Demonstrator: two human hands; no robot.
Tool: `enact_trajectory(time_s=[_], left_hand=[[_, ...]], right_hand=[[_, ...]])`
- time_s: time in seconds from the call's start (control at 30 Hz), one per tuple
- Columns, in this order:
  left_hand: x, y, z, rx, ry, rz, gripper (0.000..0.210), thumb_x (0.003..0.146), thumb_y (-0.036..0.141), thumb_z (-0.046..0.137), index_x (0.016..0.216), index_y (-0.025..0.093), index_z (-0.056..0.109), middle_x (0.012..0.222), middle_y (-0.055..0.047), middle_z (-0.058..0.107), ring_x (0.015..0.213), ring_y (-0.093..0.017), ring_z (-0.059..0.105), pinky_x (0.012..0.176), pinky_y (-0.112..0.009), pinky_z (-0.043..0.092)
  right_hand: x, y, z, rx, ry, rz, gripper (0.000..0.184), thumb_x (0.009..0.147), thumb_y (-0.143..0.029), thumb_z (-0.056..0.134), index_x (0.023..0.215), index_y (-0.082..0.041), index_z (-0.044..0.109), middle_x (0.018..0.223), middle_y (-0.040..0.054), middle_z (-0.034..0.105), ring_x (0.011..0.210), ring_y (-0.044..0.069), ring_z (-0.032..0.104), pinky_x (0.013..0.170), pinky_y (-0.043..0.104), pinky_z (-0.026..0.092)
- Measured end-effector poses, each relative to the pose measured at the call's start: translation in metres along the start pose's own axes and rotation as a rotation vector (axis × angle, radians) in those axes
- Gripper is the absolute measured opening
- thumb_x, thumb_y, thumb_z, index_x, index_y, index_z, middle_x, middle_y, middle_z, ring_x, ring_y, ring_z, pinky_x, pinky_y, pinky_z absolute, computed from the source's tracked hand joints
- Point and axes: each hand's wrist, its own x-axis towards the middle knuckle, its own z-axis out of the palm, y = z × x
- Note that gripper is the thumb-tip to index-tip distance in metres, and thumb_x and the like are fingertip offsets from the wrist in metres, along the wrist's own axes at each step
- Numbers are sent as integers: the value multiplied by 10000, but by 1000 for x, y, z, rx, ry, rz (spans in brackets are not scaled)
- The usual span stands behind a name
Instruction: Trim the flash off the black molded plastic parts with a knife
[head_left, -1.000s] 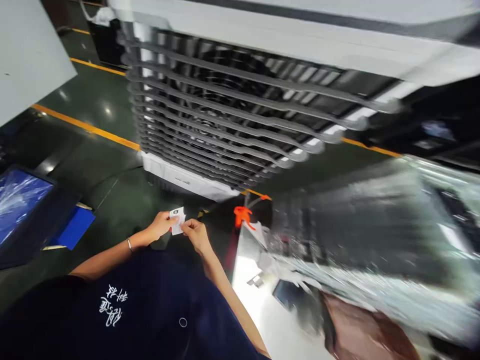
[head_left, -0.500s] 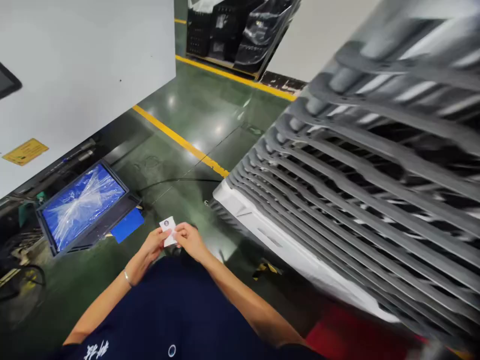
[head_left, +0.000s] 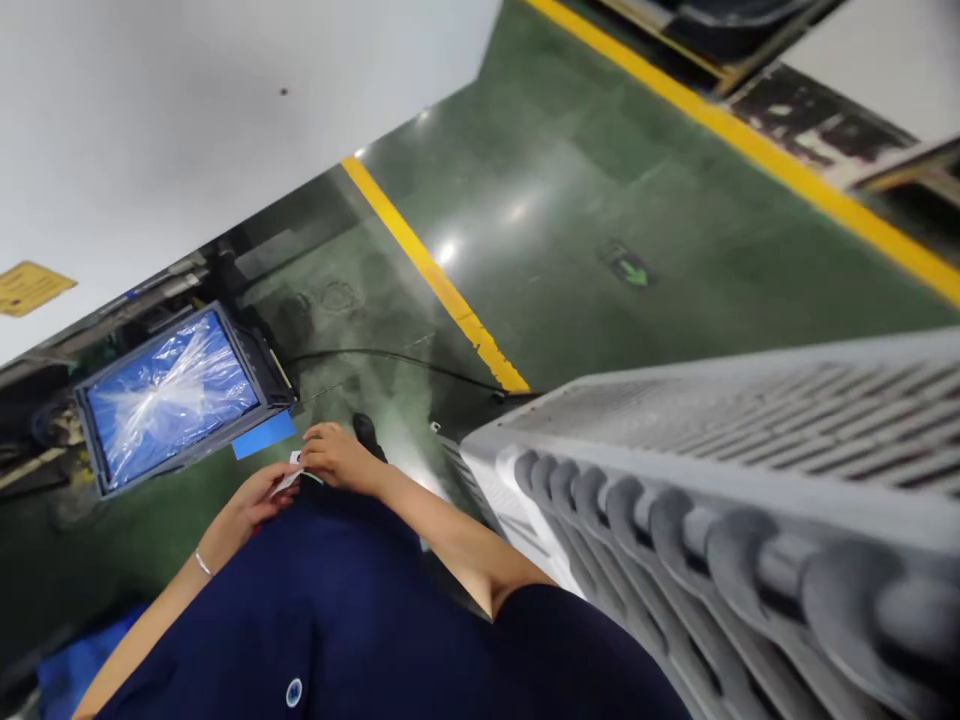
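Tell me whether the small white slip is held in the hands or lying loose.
Held. The white slip sits pinched between the left hand and the right hand, in front of the navy shirt.

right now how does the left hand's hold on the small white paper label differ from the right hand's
The left hand lies lower and nearer the body, palm turned up under the small white paper label; the right hand comes from above, knuckles up, fingers curled over the label's far end. The left wrist wears a thin bracelet; the right wrist is bare. Both hands pinch the same label in front of the dark blue shirt.
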Motion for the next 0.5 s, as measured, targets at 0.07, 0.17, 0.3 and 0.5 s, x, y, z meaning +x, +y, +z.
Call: enact_trajectory(time_s=[0.07, 0.17, 0.3, 0.5], left_hand=[[4, 11, -6, -157, 24, -60, 203, 769, 299, 633, 676, 138, 552, 514, 21, 481, 395, -76, 427, 371, -193, 320], [6, 19, -26, -425, 116, -56, 204, 877, 297, 514, 777, 128, 569, 602, -15, 567, 427, -82, 502, 411, -196, 406], [3, 4, -71, -714, 313, 38, 104, 886, 220, 502, 843, 142, 554, 638, 6, 587, 459, -63, 535, 474, -180, 459], [5, -60, -164, -927, 564, 110, 85, 801, 218, 593, 820, 142, 561, 655, 12, 593, 477, -67, 535, 487, -193, 465]], right_hand=[[22, 10, -8, 131, -10, 88, 141, 863, -237, 568, 875, -201, 704, 886, 57, 707, 995, 202, 547, 916, 371, 372], [58, 27, -8, 287, 80, 327, 126, 813, -262, 601, 801, -187, 702, 823, 52, 701, 848, 177, 575, 843, 331, 415], [115, 50, 9, 286, 2, 434, 302, 864, -343, 474, 819, -144, 697, 733, 46, 680, 669, 148, 581, 637, 257, 451], [216, 37, 82, 166, -265, 372, 396, 852, -426, 461, 828, -111, 701, 668, 31, 673, 566, 127, 578, 527, 218, 432]])
